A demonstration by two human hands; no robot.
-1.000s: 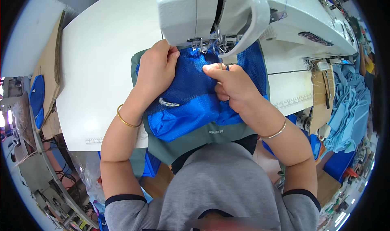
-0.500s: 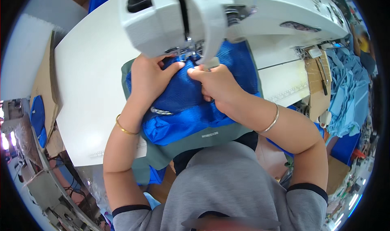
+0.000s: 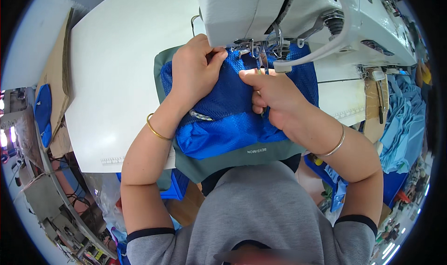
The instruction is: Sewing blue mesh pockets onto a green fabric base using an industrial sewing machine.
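A blue mesh bag piece with shiny blue fabric and a grey-green border lies under the head of a white sewing machine. My left hand is closed, thumb and forefinger pinching the mesh just left of the presser foot. Between the fingers of my right hand is a slim two-pronged metal tool, its prongs pointing up toward the needle area. Most of that tool is hidden by the hand. A short patterned cord lies on the mesh near my left wrist.
The white machine table spreads to the left, with a printed ruler strip along its front. Scissors or a similar dark-handled tool lie on cardboard at right, beside piled light-blue fabric. A cardboard sheet stands at the left edge.
The view has shifted, so the machine appears farther right. My left hand has moved slightly away from the presser foot; the two-pronged tool now shows in my right hand.
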